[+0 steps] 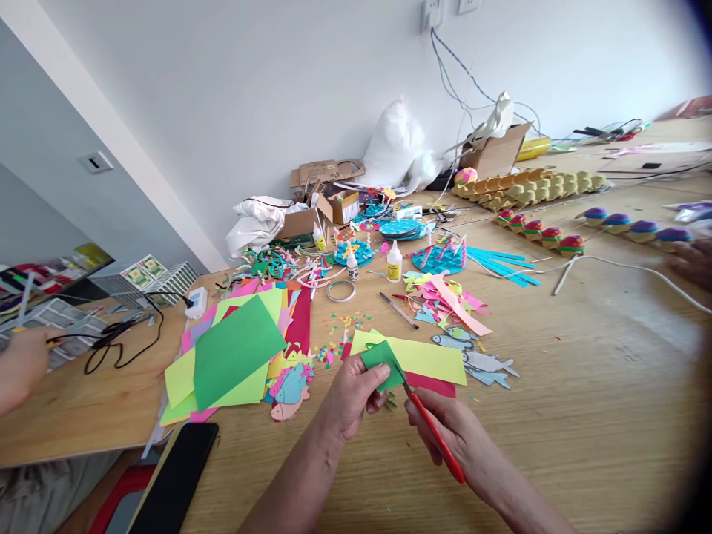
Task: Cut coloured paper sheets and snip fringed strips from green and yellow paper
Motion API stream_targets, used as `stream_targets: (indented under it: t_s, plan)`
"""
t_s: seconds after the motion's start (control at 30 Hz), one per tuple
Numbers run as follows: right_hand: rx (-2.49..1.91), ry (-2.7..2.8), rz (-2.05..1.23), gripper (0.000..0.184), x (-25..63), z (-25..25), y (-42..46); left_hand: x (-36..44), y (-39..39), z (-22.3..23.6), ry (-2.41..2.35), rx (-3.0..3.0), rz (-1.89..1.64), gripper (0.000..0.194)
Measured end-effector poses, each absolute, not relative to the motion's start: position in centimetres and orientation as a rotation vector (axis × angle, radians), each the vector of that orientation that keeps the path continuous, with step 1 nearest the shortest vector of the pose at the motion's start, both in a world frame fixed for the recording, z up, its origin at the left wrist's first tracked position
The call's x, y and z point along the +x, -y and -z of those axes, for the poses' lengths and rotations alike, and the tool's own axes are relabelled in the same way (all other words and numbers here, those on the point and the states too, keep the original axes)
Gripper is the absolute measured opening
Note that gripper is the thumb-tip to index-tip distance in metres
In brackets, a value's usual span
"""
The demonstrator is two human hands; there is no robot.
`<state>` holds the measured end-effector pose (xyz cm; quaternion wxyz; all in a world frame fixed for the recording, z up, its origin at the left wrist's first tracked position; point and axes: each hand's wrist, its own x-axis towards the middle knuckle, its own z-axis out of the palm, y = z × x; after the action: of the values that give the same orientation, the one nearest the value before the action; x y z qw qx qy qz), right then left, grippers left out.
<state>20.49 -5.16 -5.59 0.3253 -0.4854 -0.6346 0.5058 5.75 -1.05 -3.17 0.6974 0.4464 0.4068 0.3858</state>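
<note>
My left hand (356,393) pinches a small piece of green paper (378,363), thumb on top. In my right hand (445,419) are scissors with red handles (439,437), their blades at the right edge of the green paper. Behind and beneath the hands lie a yellow-green paper strip (439,360) and a dark red strip (428,383). Several grey paper fish (486,362) rest to the right of the strips. Blue and pink paper fish (292,389) lie left of my left hand. Small green scraps (391,400) show between the hands.
Stacked coloured paper with a green sheet (239,348) lies left, near a black phone (175,475). Glue bottles (394,263), a tape roll (340,291), a pen (399,310) and paper scraps (439,297) are behind. Other people's hands (22,367) show at both sides.
</note>
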Motion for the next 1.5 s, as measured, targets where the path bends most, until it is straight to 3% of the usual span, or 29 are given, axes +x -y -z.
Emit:
stream_targets:
  t_s: [0.47,0.9,1.5]
  plan:
    - [-1.340,1.767,-1.115,0.037,20.3,6.2,5.2,5.5,1.1,3.8,-0.892,0.921,-0.857,0.029]
    - [-1.286,1.640,-1.369,0.037,20.1,6.2,5.2,5.7,1.2,4.1,-0.960,0.956,-0.891,0.025]
    - [-1.377,1.628,-1.327,0.040,20.0,7.8,5.5,5.7,1.9,5.5,-0.930,0.811,-0.856,0.027]
